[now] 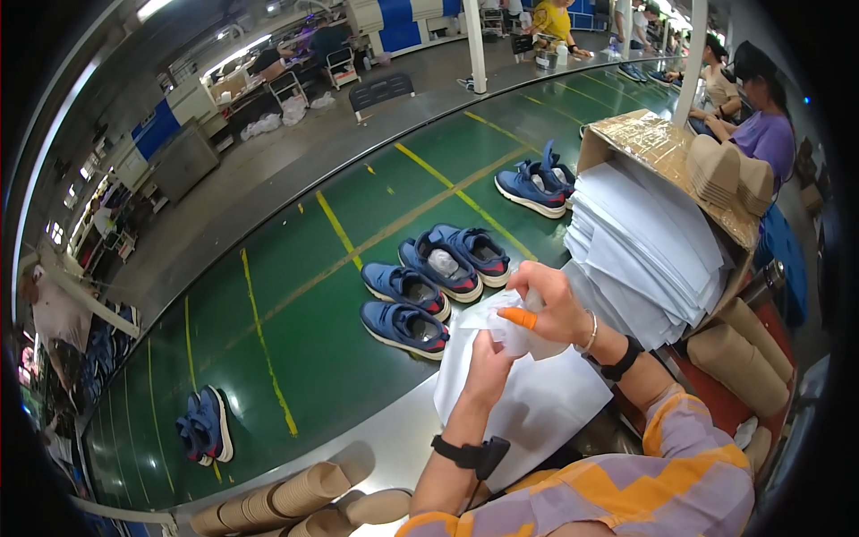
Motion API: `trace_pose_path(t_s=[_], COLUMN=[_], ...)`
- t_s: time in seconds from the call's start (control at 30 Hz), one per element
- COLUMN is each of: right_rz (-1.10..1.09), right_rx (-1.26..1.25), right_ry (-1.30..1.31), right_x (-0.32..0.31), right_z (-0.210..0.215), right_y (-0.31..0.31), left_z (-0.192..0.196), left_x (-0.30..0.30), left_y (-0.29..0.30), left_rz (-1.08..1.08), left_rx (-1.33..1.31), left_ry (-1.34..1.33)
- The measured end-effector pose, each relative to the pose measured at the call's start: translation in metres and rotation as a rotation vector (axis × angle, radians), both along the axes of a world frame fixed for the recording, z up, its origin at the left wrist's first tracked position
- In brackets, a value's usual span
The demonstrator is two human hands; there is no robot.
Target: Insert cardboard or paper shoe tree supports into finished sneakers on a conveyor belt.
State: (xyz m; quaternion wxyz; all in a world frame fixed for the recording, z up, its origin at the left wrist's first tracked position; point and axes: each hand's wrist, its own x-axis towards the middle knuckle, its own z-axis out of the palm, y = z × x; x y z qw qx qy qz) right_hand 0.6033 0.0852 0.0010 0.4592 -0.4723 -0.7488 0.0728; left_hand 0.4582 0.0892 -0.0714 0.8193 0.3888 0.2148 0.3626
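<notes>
Crumpled white tissue paper (507, 333) is gripped between my two hands, just above a flat white sheet (573, 394) on the metal ledge. My left hand (488, 369) pinches it from below. From the right, my right hand (553, 309) closes on the paper, with an orange cover on one finger. Just beyond my hands stand several navy blue shoes (407, 327) with white soles and red accents. One of them has a wad of white paper (442, 262) in its opening.
A green conveyor belt (295, 358) with yellow lines carries more shoes (208, 425) at left and a pair (537, 186) farther right. A box (626, 134) with stacked white sheets (635, 251) stands at right. Brown moulded inserts (304, 490) lie below; co-workers (761, 121) sit beyond.
</notes>
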Motion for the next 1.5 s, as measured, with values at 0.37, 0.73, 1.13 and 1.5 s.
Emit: trace_pose_path(t_s=[0.37, 0.73, 1.13, 1.5], right_rz=[-0.154, -0.019, -0.176, -0.089], right_rx=[-0.109, -0.719, -0.684, -0.623], right_ry=[-0.185, -0.299, -0.713, -0.591], right_x=[0.036, 0.106, 0.058, 0.095], right_z=[-0.022, -0.016, -0.061, -0.085], right_y=[0.012, 0.125, 0.184, 0.193], left_z=[0.005, -0.038, -0.039, -0.045], left_x=[0.032, 0.056, 0.054, 0.062], left_y=[0.059, 0.192, 0.219, 0.219], left_rz=[0.201, 0.443, 0.470, 0.509], left_rx=[0.028, 1.351, 1.283, 1.172], left_ry=[-0.086, 1.059, 0.938, 0.815])
